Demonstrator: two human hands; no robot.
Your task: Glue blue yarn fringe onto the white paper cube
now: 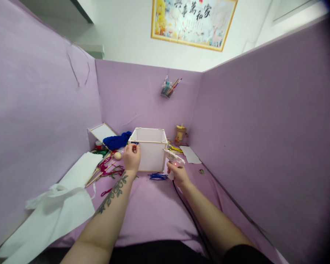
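**Both hands at the paper box, glue gun up**

I see my left hand (131,156) at the front left corner of the white box (151,149), fingers pinched on a small dark blue piece (135,143) held against the top rail. My right hand (176,173) is wrapped around the grip of a glue gun (173,157); its nozzle points toward 10 o'clock and touches or nearly touches the box's right front edge. A black cord (187,209) trails back from it toward 6 o'clock.

The box stands upright at 12 o'clock from my hands, open at the top, on the purple cloth (151,209). It looks like thin paper panels on a frame of slender sticks, so I judge it light, easy to shove and easy to dent. The panels would give under a fingertip; the stick rails and corners look like the safe places to hold.

Loose blue strands (158,176) lie just in front of the box. At 9 o'clock are red strands and sticks (106,169) and a blue bundle (117,140); white sheets (71,198) spread toward 8 o'clock. A pen cup (168,88) hangs on the back wall.
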